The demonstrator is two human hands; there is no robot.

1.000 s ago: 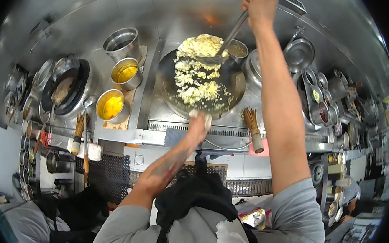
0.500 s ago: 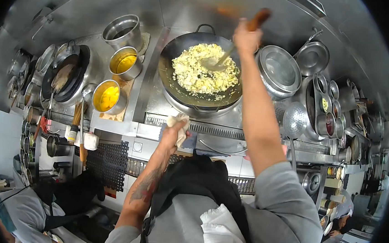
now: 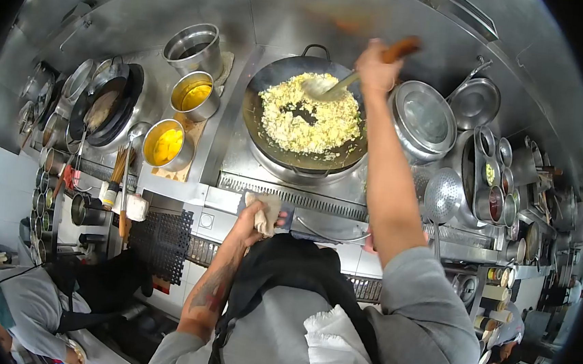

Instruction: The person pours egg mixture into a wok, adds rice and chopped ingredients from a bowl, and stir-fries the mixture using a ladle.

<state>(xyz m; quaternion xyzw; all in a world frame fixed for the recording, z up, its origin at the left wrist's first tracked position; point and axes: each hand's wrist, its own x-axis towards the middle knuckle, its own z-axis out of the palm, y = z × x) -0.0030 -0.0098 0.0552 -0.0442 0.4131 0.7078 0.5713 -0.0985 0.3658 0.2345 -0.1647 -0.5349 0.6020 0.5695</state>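
A long steel bench with a cooking range runs across the room under a steel backsplash. At its middle sits a big black wok, filled with pale yellow scrambled egg that has a bare dark patch near the centre. To the wok's right a round steel lid lies flat, and beyond it a rack of small seasoning tins. A perforated skimmer hangs just beside the lid. To the wok's left stand three steel pots, two holding yellow liquid, and further left a second dark wok.

The right hand is closed in a fist round the wooden handle of a ladle, whose bowl rests in the egg at the wok's far side. The left hand is down at the front edge of the range, fingers bunched around a crumpled white cloth.

At lower left another person in a grey shirt bends over.
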